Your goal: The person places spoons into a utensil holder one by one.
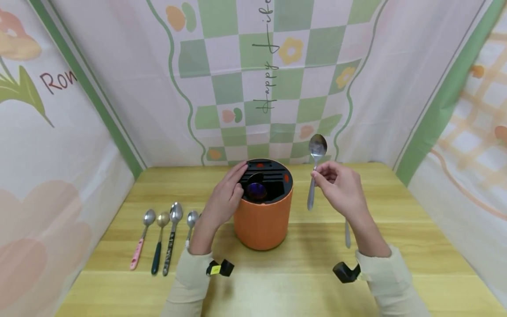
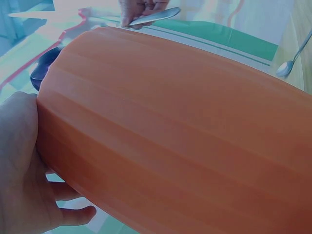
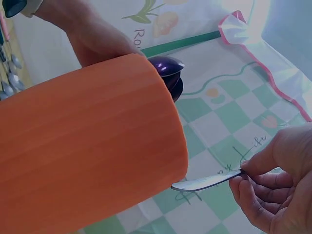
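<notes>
An orange ribbed utensil holder with a black slotted top stands upright mid-table. Two dark, shiny spoon bowls stick up from its opening, one purple-tinted. My left hand rests against the holder's left rim, fingers extended along the top edge. To the right of the holder, my right hand pinches a silver spoon between thumb and fingers. That spoon is held bowl up, its handle pointing down. In the right wrist view the spoon's handle reaches from the fingertips to the holder's rim.
On the left lie a pink-handled spoon, a dark green-handled spoon, a black-patterned spoon and a smaller spoon partly behind my left arm. A silver handle shows beside my right wrist. Printed curtains enclose the wooden table.
</notes>
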The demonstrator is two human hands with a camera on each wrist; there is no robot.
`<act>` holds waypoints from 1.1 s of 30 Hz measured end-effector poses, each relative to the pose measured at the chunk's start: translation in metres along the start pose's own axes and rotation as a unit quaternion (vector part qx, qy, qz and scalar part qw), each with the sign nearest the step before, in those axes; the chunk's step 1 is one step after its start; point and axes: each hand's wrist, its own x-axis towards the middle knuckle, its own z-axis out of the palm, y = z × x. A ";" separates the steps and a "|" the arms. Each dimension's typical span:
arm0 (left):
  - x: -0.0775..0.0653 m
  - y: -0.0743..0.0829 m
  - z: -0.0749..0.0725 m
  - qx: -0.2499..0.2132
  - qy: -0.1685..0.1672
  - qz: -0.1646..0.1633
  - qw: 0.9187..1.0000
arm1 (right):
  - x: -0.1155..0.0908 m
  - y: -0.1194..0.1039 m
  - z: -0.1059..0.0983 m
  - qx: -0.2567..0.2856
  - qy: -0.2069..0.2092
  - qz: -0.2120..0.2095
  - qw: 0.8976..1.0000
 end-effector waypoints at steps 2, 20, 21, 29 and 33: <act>0.000 0.000 0.000 0.000 -0.001 0.000 1.000 | 0.001 -0.004 0.000 0.006 0.001 -0.004 1.000; 0.003 0.000 -0.002 0.000 0.000 -0.003 1.000 | 0.019 -0.039 0.005 0.080 0.037 -0.057 0.994; 0.003 0.001 -0.002 0.001 0.000 -0.002 1.000 | 0.020 -0.040 0.005 0.085 0.039 -0.059 0.994; 0.002 0.002 -0.003 0.001 0.005 0.004 1.000 | 0.025 -0.041 0.012 0.116 0.033 -0.065 0.991; 0.002 0.000 0.000 0.002 0.005 0.005 1.000 | 0.026 -0.038 0.015 0.116 0.036 -0.067 0.990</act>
